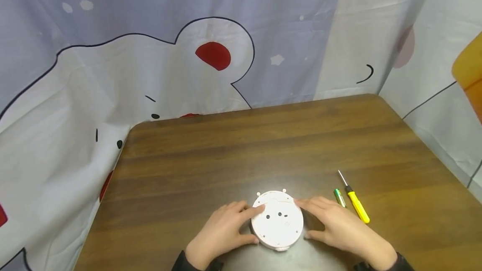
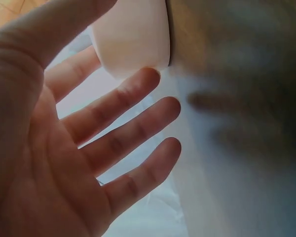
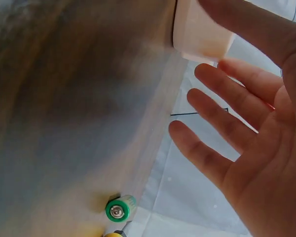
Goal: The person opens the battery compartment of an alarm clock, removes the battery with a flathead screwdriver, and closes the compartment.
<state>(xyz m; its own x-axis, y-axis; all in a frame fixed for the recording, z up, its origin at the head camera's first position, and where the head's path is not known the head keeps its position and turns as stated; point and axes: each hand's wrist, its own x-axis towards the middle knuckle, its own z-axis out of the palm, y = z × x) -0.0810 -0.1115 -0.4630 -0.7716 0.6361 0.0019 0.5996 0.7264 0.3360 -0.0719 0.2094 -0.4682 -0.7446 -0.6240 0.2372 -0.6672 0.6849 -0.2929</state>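
A round white device with small holes and two dark spots on its upward face lies on the table, two small round knobs at its far edge. My left hand is at its left side, index fingertip over the rim and thumb by the lower left edge. On the other side, my right hand has its index fingertip at the upper right rim and its thumb near the right edge. Both wrist views show relaxed, spread fingers beside the device's pale side wall, the other fingers held off it.
Right of my right hand lies a green and white battery, partly hidden by that hand in the head view. Beside it is a screwdriver with a yellow handle. A printed curtain hangs behind the brown wooden table.
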